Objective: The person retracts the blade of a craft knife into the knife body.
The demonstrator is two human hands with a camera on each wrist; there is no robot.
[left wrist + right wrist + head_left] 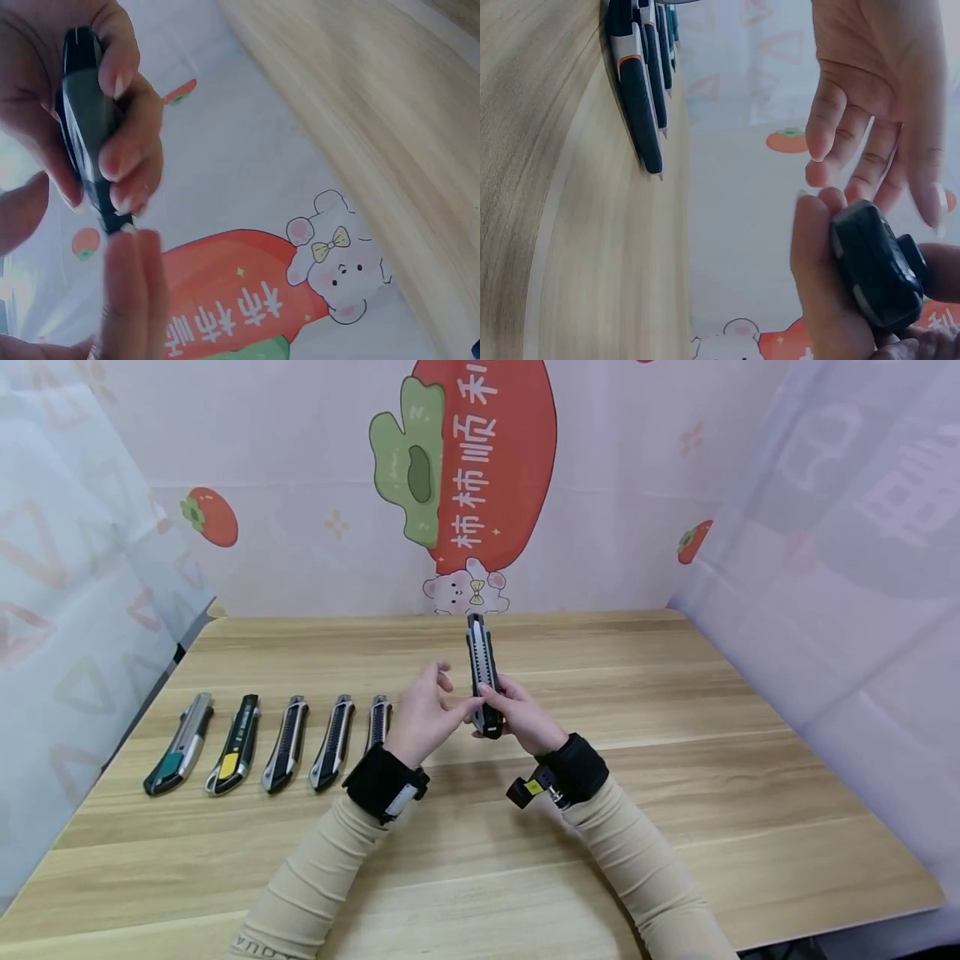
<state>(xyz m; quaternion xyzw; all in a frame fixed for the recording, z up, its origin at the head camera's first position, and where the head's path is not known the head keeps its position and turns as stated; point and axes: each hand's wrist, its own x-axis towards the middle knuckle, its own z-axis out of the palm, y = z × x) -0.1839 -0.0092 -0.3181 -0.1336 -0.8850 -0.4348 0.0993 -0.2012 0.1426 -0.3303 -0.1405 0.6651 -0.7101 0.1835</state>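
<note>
A black and grey snap-off utility knife (482, 664) stands over the middle of the table, its head pointing away from me. My right hand (528, 718) grips its lower part, thumb along the front face. Close on its left is my left hand (427, 714), with loose, spread fingers and the thumb reaching to the knife's lower end. The right wrist view shows the knife's dark butt end (877, 266) below the left hand (877, 97); whether they touch, I cannot tell. In the left wrist view, the right hand's fingers (131, 150) wrap the knife.
Several more utility knives lie in a row on the left of the wooden table (675, 793): a green-grey one (180, 747), a black and yellow one (235, 747) and black-silver ones (332, 745). The left hand partly covers the rightmost knife (378, 720). A printed cloth (300, 560) hangs behind.
</note>
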